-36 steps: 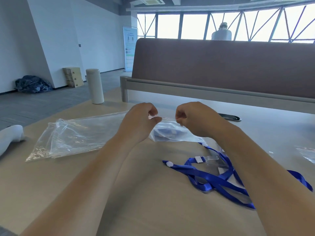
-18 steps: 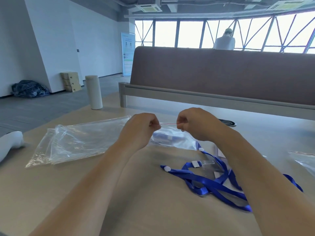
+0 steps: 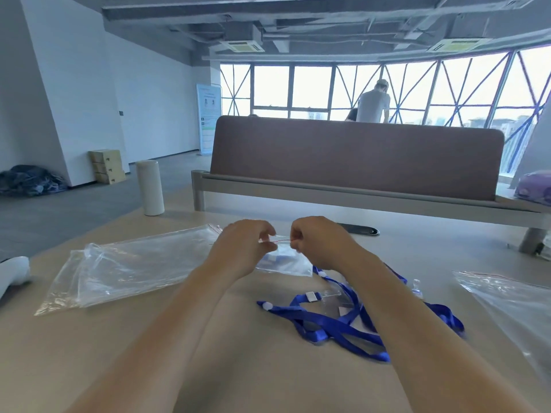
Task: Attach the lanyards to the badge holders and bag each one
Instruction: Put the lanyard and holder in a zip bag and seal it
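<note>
My left hand (image 3: pixel 245 248) and my right hand (image 3: pixel 317 241) pinch the red-lined zip edge of a small clear bag (image 3: pixel 287 263) held just above the table. Something blue and white shows inside that bag. Blue lanyards (image 3: pixel 334 323) with a clear badge holder (image 3: pixel 331 296) lie in a loose tangle on the table to the right of my forearms. A stack of empty clear bags (image 3: pixel 128 263) lies to the left.
Another clear bag (image 3: pixel 512 302) lies at the right edge. A white cylinder (image 3: pixel 150 187) stands at the table's far left corner. A brown divider panel (image 3: pixel 357 156) runs along the back. A white object (image 3: pixel 13 271) sits at the left edge. A person stands by the windows.
The camera tilted upward, showing more ceiling. My hands stayed on the bag's top edge and now sit closer together along the red zip line.
</note>
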### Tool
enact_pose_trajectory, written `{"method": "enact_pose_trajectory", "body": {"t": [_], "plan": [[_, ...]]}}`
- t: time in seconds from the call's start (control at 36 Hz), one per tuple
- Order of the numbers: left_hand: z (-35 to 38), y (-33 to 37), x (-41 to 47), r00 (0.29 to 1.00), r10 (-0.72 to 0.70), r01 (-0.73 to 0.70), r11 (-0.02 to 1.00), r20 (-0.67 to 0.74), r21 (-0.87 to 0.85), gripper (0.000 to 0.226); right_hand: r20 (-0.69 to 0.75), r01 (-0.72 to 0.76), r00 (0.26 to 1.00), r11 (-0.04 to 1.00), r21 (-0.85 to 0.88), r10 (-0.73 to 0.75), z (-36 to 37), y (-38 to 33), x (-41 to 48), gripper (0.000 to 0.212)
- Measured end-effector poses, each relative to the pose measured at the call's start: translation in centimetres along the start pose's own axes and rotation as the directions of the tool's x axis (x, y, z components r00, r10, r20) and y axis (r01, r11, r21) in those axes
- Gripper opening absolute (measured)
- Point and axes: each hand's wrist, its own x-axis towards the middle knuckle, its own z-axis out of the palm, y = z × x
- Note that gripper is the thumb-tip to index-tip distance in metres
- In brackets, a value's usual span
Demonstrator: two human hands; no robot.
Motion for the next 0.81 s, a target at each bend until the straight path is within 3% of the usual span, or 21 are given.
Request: {"method": "enact_pose_trajectory", "body": {"t": [0.28,0.81], "plan": [[-0.6,1.0,-1.1,0.999,-0.029,0.029,0.999,-0.015,-0.041,0.009,-0.044,-0.039,0.998,0.985,0.170,0.047,-1.4,1.1,-2.5,0.014],[-5.2,-2.1,-3.8,0.990,-0.139,0.136,0.987,-0.033,-0.083,0.013,-0.102,-0.111,0.985,0.968,0.227,0.137,-2.8,1.9,-5.4,0.009]]}}
